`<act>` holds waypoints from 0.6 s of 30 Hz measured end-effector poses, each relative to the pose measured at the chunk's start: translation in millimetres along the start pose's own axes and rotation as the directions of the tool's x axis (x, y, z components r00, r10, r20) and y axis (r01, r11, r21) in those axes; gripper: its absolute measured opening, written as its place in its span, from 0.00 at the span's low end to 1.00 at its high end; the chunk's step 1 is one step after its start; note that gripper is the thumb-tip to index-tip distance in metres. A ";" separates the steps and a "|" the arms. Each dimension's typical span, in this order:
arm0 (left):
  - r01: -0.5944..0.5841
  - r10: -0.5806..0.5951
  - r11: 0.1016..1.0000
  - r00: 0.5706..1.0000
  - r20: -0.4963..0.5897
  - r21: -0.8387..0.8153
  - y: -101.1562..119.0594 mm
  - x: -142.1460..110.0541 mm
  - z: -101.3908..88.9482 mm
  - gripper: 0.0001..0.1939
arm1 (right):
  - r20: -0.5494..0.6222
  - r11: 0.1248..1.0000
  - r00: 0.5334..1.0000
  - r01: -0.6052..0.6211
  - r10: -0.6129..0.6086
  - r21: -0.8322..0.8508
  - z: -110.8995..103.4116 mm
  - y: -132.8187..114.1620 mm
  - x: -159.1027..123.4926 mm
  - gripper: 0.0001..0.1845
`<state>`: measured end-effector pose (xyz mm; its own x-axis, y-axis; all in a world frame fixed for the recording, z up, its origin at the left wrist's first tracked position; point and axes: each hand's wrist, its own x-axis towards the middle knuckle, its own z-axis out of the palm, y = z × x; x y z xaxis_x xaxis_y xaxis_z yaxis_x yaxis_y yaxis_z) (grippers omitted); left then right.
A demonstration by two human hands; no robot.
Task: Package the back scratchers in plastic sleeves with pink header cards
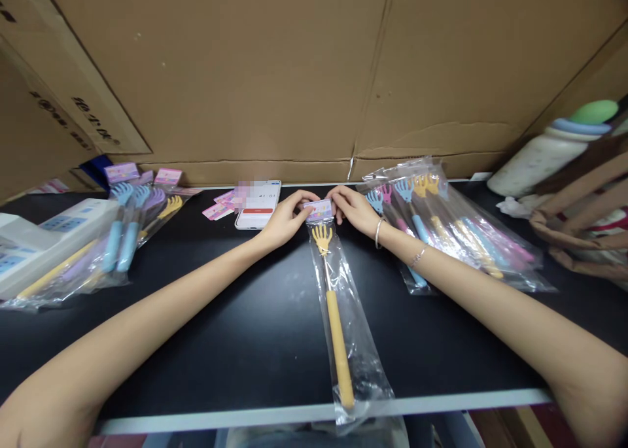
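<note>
A yellow back scratcher [338, 343] in a clear plastic bag [366, 350] lies lengthwise on the dark table, its hand-shaped end away from me. Across the bag's far end sits a pink and purple header card [320, 210]. My left hand [288, 218] pinches the card's left side between thumb and fingers. My right hand [354, 209] has its fingers bent at the card's right edge, thumb and fingertips close together there. The bag's near end reaches over the table's front edge.
Bagged back scratchers without cards [436, 212] lie at right; several carded ones [130, 225] lie at left by a white box-like device [63, 232]. A phone [258, 206] and loose cards [219, 206] are behind my left hand. A bottle [544, 157] leans at far right. Cardboard [245, 68] walls the back.
</note>
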<state>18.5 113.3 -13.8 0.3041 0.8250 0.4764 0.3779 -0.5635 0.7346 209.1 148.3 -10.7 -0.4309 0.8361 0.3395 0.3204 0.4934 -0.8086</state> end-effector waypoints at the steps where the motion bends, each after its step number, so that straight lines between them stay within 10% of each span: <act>1: -0.013 0.013 1.000 1.000 -0.001 -0.003 0.0 0.1 -0.2 0.09 | 0.007 1.000 1.000 0.006 -0.006 -0.003 0.0 -1.3 -0.4 0.13; 18: -0.088 0.089 0.995 0.996 -0.014 0.055 2.2 -0.3 -2.8 0.08 | 0.098 0.999 0.995 0.033 -0.034 0.011 2.7 -6.3 -2.7 0.14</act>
<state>16.8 112.0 -11.0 0.3243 0.7722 0.5464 0.3976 -0.6354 0.6620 206.0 142.3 -7.8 -0.5222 0.7914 0.3179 0.2966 0.5180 -0.8023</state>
